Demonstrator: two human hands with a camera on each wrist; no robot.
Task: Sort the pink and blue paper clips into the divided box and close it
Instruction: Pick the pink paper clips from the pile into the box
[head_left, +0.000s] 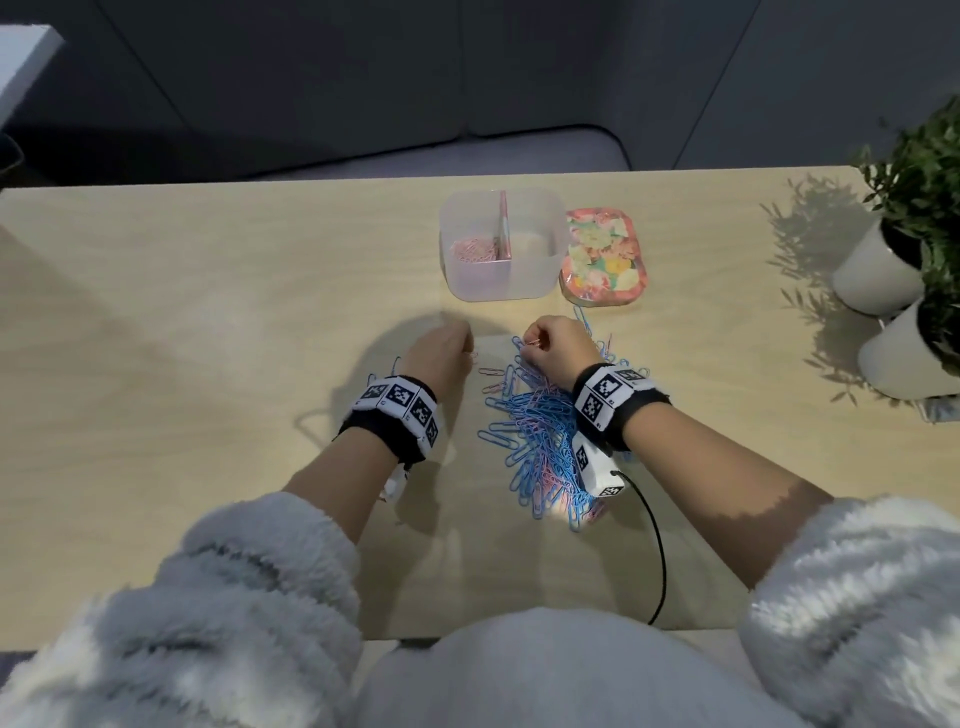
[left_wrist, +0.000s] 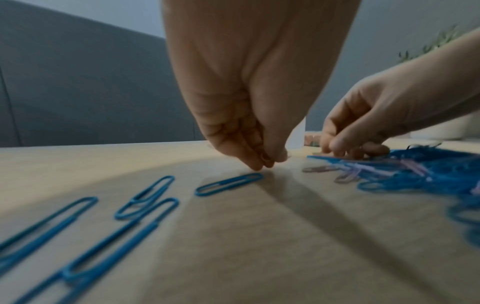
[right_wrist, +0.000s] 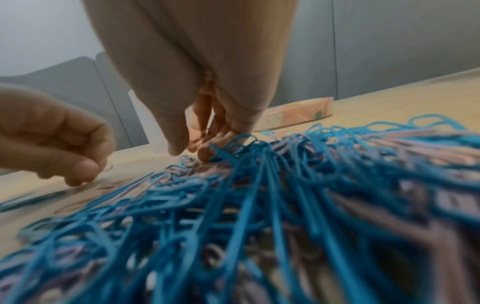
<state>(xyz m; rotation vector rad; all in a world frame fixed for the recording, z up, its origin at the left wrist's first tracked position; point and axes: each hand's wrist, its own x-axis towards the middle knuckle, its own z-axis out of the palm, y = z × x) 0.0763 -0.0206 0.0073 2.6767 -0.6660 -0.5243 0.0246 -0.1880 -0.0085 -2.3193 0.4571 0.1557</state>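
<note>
A translucent divided box (head_left: 540, 280) stands open at the table's far side, with pink clips (head_left: 472, 249) in its left compartment. Its floral lid (head_left: 602, 257) lies just to the right. A mixed pile of blue and pink paper clips (head_left: 540, 431) spreads under my right wrist. My right hand (head_left: 527, 348) (right_wrist: 192, 148) pinches pink clips (right_wrist: 205, 133) at the pile's far edge. My left hand (head_left: 465, 348) (left_wrist: 270, 159), fingertips bunched on the table left of the pile, pinches a pink clip (head_left: 471, 356). Loose blue clips (left_wrist: 228, 184) lie near it.
Two white pots with green plants (head_left: 878, 270) (head_left: 904, 358) stand at the right edge of the table. A black cable (head_left: 660, 545) runs from my right wrist toward the front edge. A grey sofa sits behind the table.
</note>
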